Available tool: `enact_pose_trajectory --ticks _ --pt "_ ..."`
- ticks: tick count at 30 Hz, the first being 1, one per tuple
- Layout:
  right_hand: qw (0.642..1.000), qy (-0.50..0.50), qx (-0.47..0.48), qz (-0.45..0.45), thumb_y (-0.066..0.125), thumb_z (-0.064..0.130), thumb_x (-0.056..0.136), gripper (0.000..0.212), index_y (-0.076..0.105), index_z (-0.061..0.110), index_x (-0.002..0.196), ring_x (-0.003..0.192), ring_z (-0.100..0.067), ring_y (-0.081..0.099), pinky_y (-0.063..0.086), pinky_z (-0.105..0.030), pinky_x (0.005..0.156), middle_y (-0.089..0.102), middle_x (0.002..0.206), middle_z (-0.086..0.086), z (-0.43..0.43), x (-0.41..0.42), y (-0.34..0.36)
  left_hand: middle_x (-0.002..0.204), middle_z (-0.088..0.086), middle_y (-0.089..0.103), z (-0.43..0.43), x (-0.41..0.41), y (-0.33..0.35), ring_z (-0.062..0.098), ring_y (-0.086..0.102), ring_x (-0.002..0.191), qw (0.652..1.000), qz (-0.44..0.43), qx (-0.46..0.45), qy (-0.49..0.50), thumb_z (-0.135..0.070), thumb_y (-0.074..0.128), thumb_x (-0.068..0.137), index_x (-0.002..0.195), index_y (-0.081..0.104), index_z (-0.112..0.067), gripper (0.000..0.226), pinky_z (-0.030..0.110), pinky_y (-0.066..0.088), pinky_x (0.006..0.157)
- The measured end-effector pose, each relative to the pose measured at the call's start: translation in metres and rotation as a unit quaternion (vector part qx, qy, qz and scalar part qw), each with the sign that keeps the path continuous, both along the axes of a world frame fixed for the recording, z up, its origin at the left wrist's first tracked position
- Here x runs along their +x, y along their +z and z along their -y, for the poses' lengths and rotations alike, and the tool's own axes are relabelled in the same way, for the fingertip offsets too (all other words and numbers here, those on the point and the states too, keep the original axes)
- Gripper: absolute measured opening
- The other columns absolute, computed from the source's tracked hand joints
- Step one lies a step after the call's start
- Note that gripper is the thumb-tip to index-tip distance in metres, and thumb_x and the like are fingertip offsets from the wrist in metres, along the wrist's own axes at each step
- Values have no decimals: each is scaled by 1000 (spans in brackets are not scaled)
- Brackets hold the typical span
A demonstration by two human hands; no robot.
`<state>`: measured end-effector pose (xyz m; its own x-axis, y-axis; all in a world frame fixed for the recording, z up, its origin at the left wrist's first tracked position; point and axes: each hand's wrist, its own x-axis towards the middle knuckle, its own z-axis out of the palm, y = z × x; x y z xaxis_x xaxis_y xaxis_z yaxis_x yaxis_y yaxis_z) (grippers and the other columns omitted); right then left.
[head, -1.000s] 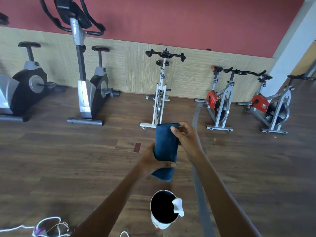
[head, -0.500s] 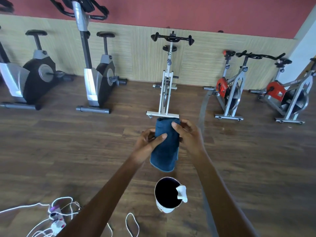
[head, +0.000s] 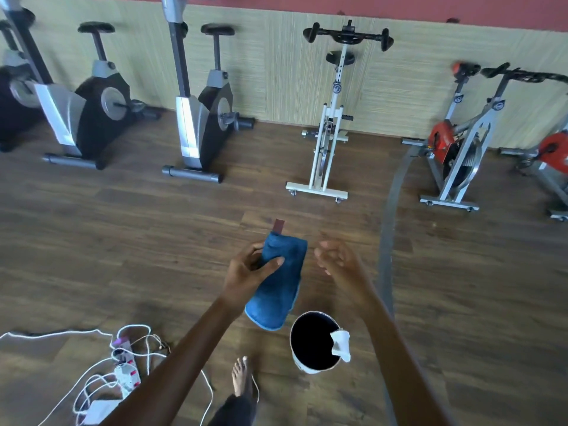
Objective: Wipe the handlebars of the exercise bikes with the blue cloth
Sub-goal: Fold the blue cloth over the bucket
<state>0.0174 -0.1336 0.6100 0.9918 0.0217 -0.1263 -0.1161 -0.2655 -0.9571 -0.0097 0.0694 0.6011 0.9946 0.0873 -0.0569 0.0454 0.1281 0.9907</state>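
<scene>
The person is standing on a dark wooden floor and is looking down at both forearms, which are reaching forward. The left hand is gripping the blue cloth near its upper end, with the thumb lying across the front and the fingers curling behind, so the folded cloth is hanging down at a slant just above a white bucket. The right hand is hovering just beside the cloth without touching it; it is blurred, but its fingers are showing loosely bent and are holding nothing. A small white rag is draping over the bucket's right rim. A bare foot is showing near the bottom edge, and to its left a power strip is lying among tangled white cables. Ahead, exercise bikes are standing in a row along a panelled wall. A white spin bike is facing the person almost head-on, its black handlebars spreading out at the top, well apart from the cloth. To the left, two black and silver upright bikes are standing side by side. To the right, a red and silver spin bike is showing its own dark handlebars, and another red bike is being cut off by the frame edge. A grey strip is curving across the floor between the white bike and the red ones.
</scene>
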Motion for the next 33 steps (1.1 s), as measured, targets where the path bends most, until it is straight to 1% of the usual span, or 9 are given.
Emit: enact_pose_trajectory --ticks 3,6,9,11,14,26,29,31,33 --pt "992 17 -125 -8 69 34 85 32 60 20 113 97 -9 60 47 -27 83 64 108 2 -5 28 -9 105 16 72 -22 31 -14 34 67 102 1000 -16 12 16 -29 82 64 107 66 -5 52 53 50 96" --pt "964 41 -264 -1 68 47 81 44 60 26 119 114 -14 57 42 -35 99 62 122 3 -13 67 -17 102 11 74 -47 71 -28 31 69 100 999 -32 29 12 -34 80 63 107 68 -13 49 55 50 96" --pt "927 60 -369 18 65 51 82 49 58 26 123 125 -18 49 30 -33 102 56 131 3 -28 109 -16 94 7 75 -73 117 -37 27 71 93 998 -43 48 6 -39 78 63 101 70 -29 40 55 52 93" --pt "908 69 -414 19 64 54 82 53 56 26 126 126 -20 47 29 -34 102 54 134 1 -38 138 -15 93 8 75 -90 145 -37 30 71 93 997 -46 67 10 -42 77 63 103 69 -33 42 58 52 91" --pt "903 69 -424 1 64 54 81 54 56 26 126 124 -23 50 34 -37 102 54 134 -1 -54 183 -16 96 3 76 -118 191 -36 25 71 96 996 -51 68 22 -44 78 61 111 66 -23 55 55 51 93" --pt "920 14 -389 -38 65 47 82 51 56 19 124 116 -25 55 42 -37 97 58 130 -6 -55 339 -5 99 -2 75 -138 388 -23 23 70 100 996 -56 64 31 -46 83 56 101 66 -39 49 55 52 94" --pt "924 8 -380 -39 60 54 80 57 56 20 126 118 -22 54 40 -34 96 57 132 -5 -41 382 -6 100 3 75 -120 441 -22 24 69 100 997 -60 46 24 -23 85 69 108 64 -23 45 55 51 96" --pt "925 3 -379 -25 54 58 74 61 57 22 124 119 -21 54 38 -34 96 58 131 -3 -33 415 -6 100 2 75 -109 479 -22 23 69 100 997 -58 53 21 -15 83 73 107 64 -23 40 53 51 96" --pt "924 10 -382 -9 61 52 80 52 58 21 123 120 -21 53 36 -35 99 59 131 -2 -28 454 -5 99 -1 75 -98 517 -21 18 70 98 996 -54 69 22 -16 82 75 106 64 -26 37 52 52 95"
